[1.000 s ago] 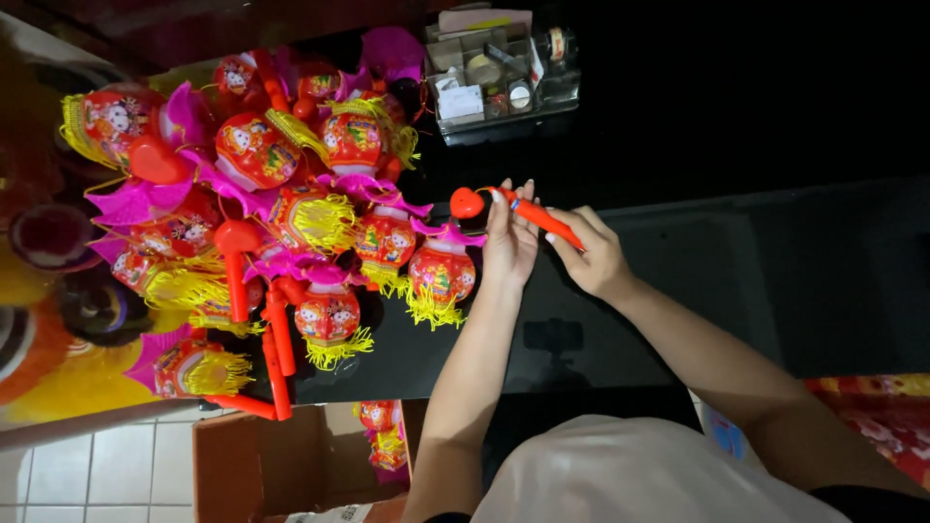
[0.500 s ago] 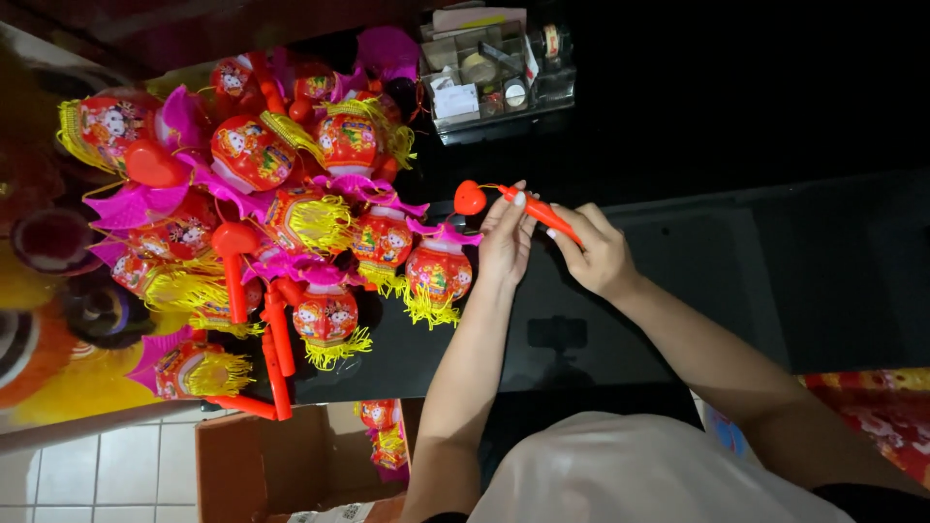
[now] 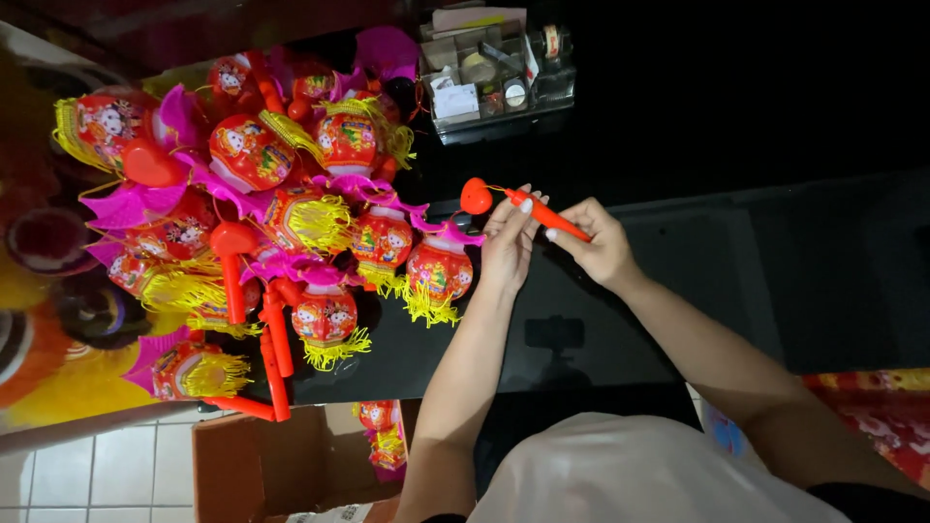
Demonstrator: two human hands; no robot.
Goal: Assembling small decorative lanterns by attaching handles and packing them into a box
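Item: red lantern stick (image 3: 542,211), heart-shaped tip, held above dark tabletop (image 3: 678,281), just right of lantern pile (image 3: 291,223).
Right hand (image 3: 593,242): fingers clenched round shaft.
Left hand (image 3: 506,242): fingertips pinching stick near heart end.
Advice: keep your right-hand grip firm, work only with your left fingertips, keep stick clear of pile's tassels.

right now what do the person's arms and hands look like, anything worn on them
Both forearms are bare: no sleeves, watch or bracelets show. The left hand and right hand wear no gloves or visible rings, and the fingernails look pale, perhaps polished. A white top covers the torso below.
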